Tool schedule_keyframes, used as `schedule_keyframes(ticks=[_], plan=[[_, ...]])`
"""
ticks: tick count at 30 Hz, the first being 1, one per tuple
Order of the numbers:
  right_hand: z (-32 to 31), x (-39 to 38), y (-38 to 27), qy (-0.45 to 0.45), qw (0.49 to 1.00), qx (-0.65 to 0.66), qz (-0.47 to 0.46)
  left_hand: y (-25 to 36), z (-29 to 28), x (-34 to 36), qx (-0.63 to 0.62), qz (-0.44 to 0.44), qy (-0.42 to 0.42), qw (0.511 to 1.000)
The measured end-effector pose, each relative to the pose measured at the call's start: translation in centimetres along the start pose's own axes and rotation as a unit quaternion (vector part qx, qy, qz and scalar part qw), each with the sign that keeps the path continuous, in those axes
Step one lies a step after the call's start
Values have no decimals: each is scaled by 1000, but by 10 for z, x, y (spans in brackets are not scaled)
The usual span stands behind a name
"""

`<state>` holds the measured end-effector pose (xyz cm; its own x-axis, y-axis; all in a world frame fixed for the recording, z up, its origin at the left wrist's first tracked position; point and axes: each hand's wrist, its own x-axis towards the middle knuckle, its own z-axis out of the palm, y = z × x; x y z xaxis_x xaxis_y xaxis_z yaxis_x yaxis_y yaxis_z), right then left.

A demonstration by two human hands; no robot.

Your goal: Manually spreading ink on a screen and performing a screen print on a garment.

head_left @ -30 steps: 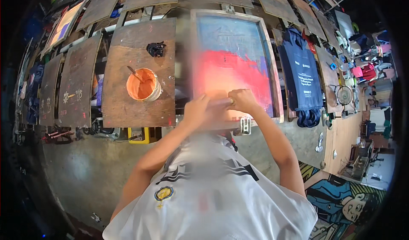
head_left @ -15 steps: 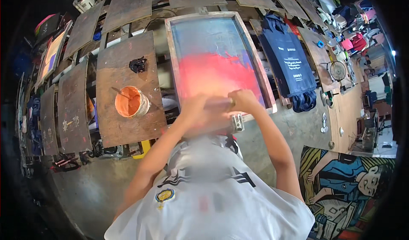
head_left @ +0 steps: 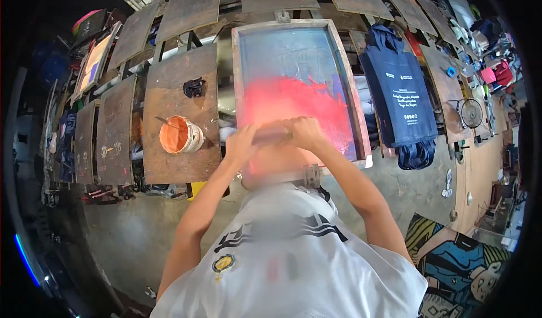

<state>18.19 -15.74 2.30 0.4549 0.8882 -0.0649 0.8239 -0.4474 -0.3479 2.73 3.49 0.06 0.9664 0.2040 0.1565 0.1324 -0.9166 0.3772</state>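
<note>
In front of me a wooden-framed printing screen (head_left: 362,120) lies on the work surface, red ink smeared over the lower half of its blue mesh. Both hands grip a brownish bar-shaped squeegee (head_left: 273,135), blurred, across the near part of the mesh. My left hand (head_left: 241,143) is closed round its left end. Its right end is in my right hand (head_left: 305,133), fingers wrapped over the top. The squeegee's lower edge cannot be made out. By the screen's near edge is a metal hinge clamp (head_left: 311,175).
On a wooden board (head_left: 164,103) at left stand a tub of orange-red ink (head_left: 179,135) with a stick in it and a crumpled black cloth (head_left: 195,87). A navy tote bag (head_left: 398,89) lies on a board at right. Several more boards line the far side.
My hands and the squeegee have shifted left across the screen. The whole view has swung a little, so the boards, tub and bag appear farther right.
</note>
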Motion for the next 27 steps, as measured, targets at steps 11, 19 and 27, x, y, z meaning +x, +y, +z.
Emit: schedule_keyframes(ticks=[11,19,27], plan=[[-4,-47,8,2,1000,22,15,31,-9,-14,-16,-8,-106,994],[-11,-56,15,-28,999,32,-5,57,1,-31,-43,-68,-80,994],[13,-65,-7,83,978,109,156,94,-12,-21,-61,-79,204,974]])
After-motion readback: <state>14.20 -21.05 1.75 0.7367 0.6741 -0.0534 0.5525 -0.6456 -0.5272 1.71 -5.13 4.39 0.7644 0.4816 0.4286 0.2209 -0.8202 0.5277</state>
